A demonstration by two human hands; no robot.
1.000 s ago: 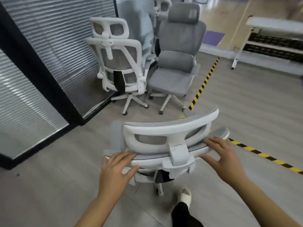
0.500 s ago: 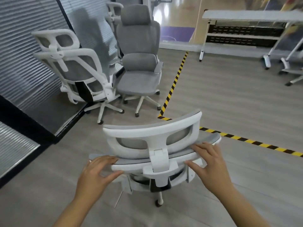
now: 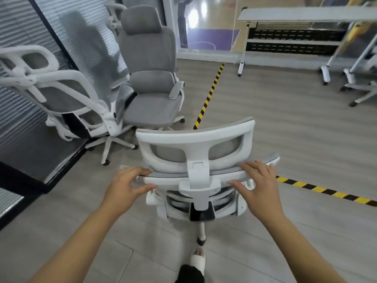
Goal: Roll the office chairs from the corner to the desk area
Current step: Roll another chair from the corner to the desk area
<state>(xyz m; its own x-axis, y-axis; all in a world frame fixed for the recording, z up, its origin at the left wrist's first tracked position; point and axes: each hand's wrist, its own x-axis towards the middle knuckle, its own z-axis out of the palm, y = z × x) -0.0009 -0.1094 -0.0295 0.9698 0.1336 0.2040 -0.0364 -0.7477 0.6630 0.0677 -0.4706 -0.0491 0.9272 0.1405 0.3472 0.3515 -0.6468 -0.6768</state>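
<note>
A white-framed office chair (image 3: 195,144) with grey mesh stands right in front of me, its back toward me. My left hand (image 3: 127,185) grips the left end of its backrest top edge. My right hand (image 3: 259,184) grips the right end of the same edge. Two more chairs stand in the corner on the left: a white mesh chair (image 3: 61,88) with its back to me and a grey padded chair (image 3: 149,78) facing me. A further white chair (image 3: 114,15) shows partly behind them.
Glass walls with blinds (image 3: 24,27) close the left side. Yellow-black floor tape (image 3: 210,94) runs away ahead and across to the right (image 3: 326,190). White desks on castors (image 3: 306,15) stand at the back right. My foot (image 3: 197,260) is just behind the chair's base.
The view has swung right and the chair in my hands has turned and rolled away from the corner chairs, toward the tape. Both hands keep their hold on the backrest.
</note>
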